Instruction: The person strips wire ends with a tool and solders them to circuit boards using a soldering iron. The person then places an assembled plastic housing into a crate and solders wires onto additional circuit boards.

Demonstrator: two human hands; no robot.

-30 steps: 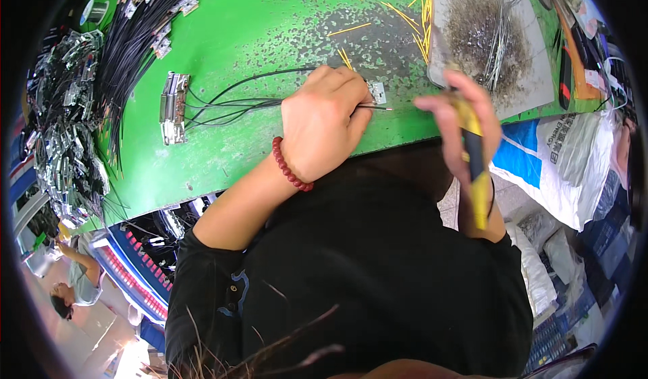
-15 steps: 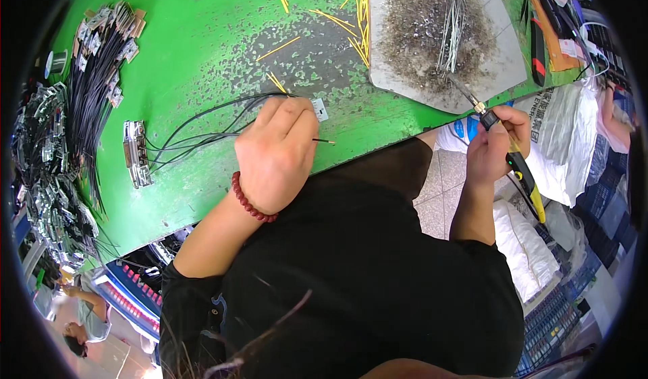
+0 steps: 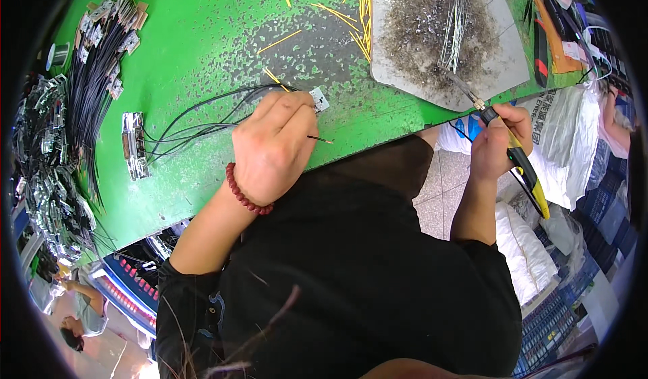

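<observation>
Soldering iron (image 3: 528, 173) in right hand (image 3: 495, 144), fingers curled round it, tip (image 3: 462, 86) over grey board (image 3: 398, 68); left hand (image 3: 273, 143) pinching black wire (image 3: 320, 139) (end poking out).

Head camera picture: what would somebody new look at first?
Probably the bright green table across the top. Next, the yellow-and-black soldering iron in the right hand, pointing at the dark-stained grey board. At the table's left lies a bunch of black wires.

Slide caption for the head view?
Left hand holding black wire, right hand holding soldering iron, tip over grey board.
</observation>
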